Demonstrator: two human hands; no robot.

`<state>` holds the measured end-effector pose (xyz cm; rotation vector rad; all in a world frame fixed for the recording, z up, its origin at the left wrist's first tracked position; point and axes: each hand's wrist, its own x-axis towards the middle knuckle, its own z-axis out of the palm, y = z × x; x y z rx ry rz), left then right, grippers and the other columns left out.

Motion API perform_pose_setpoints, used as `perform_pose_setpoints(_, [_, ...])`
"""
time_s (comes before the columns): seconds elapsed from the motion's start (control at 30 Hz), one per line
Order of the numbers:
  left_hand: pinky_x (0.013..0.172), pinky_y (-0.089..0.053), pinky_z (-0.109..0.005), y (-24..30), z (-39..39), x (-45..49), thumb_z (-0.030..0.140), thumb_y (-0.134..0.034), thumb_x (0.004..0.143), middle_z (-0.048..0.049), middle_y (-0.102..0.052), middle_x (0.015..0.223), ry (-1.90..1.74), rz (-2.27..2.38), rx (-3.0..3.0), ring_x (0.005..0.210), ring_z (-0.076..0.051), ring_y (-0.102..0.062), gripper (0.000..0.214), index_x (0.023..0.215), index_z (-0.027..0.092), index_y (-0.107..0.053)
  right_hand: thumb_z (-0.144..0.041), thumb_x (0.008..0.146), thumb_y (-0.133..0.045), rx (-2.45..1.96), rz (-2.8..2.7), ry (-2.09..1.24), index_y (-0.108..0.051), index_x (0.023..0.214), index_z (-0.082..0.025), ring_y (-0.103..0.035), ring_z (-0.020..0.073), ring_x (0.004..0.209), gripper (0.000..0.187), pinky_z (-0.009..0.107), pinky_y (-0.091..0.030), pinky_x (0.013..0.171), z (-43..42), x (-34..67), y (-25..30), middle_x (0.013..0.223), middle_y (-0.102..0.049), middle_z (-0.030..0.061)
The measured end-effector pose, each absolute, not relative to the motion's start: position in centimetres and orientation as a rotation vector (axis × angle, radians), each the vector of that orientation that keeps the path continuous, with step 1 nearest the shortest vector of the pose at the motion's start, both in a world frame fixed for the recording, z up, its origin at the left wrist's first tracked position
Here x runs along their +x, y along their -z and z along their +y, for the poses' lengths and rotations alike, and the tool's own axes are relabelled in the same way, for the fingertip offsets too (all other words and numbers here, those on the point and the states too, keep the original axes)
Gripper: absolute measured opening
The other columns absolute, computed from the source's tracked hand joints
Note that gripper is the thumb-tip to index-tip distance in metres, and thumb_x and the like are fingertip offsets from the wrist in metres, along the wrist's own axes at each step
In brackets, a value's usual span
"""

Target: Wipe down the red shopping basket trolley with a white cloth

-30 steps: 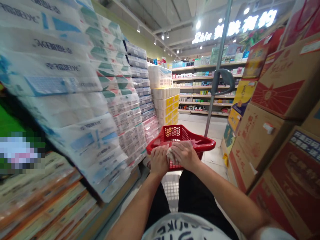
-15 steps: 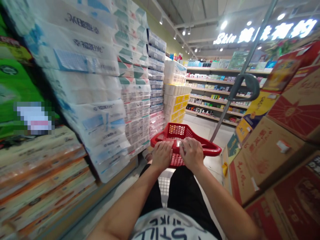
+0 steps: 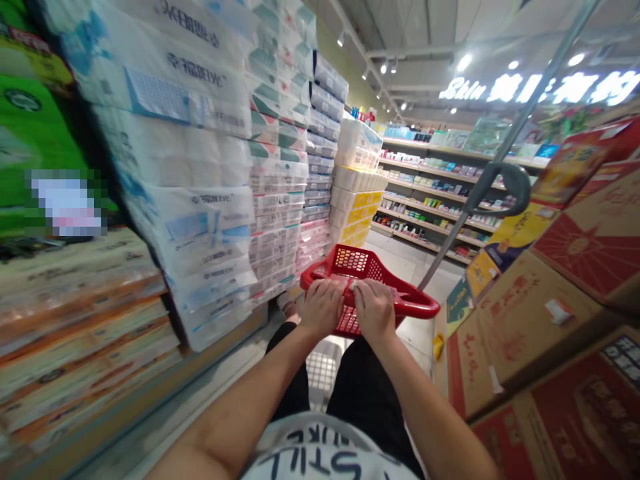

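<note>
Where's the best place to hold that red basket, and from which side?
Probably by the near rim, coming from the near side and over the top: it's the upper edge, running crosswise closest to the camera. The left hand and right hand curl over it, side by side.

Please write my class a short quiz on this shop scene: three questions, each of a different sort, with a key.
1. Multiple choice: what do the left hand and right hand rest on?
A) A suitcase
B) The near edge of a red shopping cart
C) A wheelbarrow

2. True or false: toilet-roll packs are stacked on the person's left, and cardboard cartons on the right.

3. Fill in the missing word: the lit sign seen above the far shelves starts with the English word "____".

Key: 1 B; 2 true; 3 Skin.
</note>
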<state>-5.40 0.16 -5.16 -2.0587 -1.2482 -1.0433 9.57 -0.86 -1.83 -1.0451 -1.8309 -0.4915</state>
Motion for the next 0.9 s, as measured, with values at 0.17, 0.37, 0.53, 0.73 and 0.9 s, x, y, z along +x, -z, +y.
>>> perform_pose_setpoints(0.17, [0.098,-0.034,-0.043,5.3,0.2,-5.9,0.027,-0.044,0.090,-0.0097,-0.062,0.114,1.003,-1.204,-2.081,0.108,-0.025,-0.053,0.034,0.121,0.017,-0.054,-0.017,0.090,-0.050,-0.880,-1.899,0.569,-0.062,0.111,-0.018,-0.053,0.0240,0.113,0.025,0.042,-0.041,0.098,-1.2,8.5,3.0,0.115,-0.062,0.0098])
perform_pose_setpoints(0.37, [0.098,-0.034,-0.042,4.9,0.1,-5.4,0.026,-0.040,0.092,-0.0102,-0.062,0.116,0.996,-1.197,-2.111,0.107,-0.024,-0.053,0.038,0.128,0.015,-0.049,-0.016,0.088,-0.051,-0.868,-1.930,0.615,-0.060,0.111,-0.021,-0.054,0.0238,0.111,0.025,0.046,-0.042,0.098,-1.2,13.5,3.2,0.113,-0.062,0.0087])
perform_pose_setpoints(0.53, [0.098,-0.034,-0.043,4.5,0.3,-4.9,0.026,-0.040,0.092,-0.0104,-0.063,0.113,1.058,-1.257,-2.111,0.106,-0.024,-0.053,0.036,0.125,0.017,-0.052,-0.018,0.089,-0.048,-1.028,-1.817,0.585,-0.061,0.108,-0.020,-0.055,0.0243,0.107,0.023,0.047,-0.042,0.097,-1.3,12.2,2.6,0.109,-0.062,0.0104])
perform_pose_setpoints(0.73, [0.098,-0.034,-0.041,3.7,0.7,-5.3,0.027,-0.038,0.093,-0.0091,-0.062,0.114,1.021,-1.289,-2.169,0.107,-0.023,-0.052,0.036,0.125,0.018,-0.050,-0.017,0.090,-0.046,-0.965,-2.015,0.535,-0.062,0.111,-0.020,-0.055,0.0220,0.108,0.026,0.040,-0.042,0.097,-0.3,10.7,1.5,0.112,-0.062,0.0090])
perform_pose_setpoints(0.9, [0.099,-0.032,-0.041,3.4,1.1,-5.3,0.028,-0.037,0.094,-0.0099,-0.062,0.113,0.989,-1.305,-2.148,0.107,-0.023,-0.051,0.037,0.127,0.017,-0.049,-0.018,0.091,-0.045,-1.080,-1.863,0.543,-0.062,0.109,-0.017,-0.055,0.0226,0.104,0.025,0.040,-0.043,0.094,0.8,11.2,1.6,0.108,-0.063,0.0096])
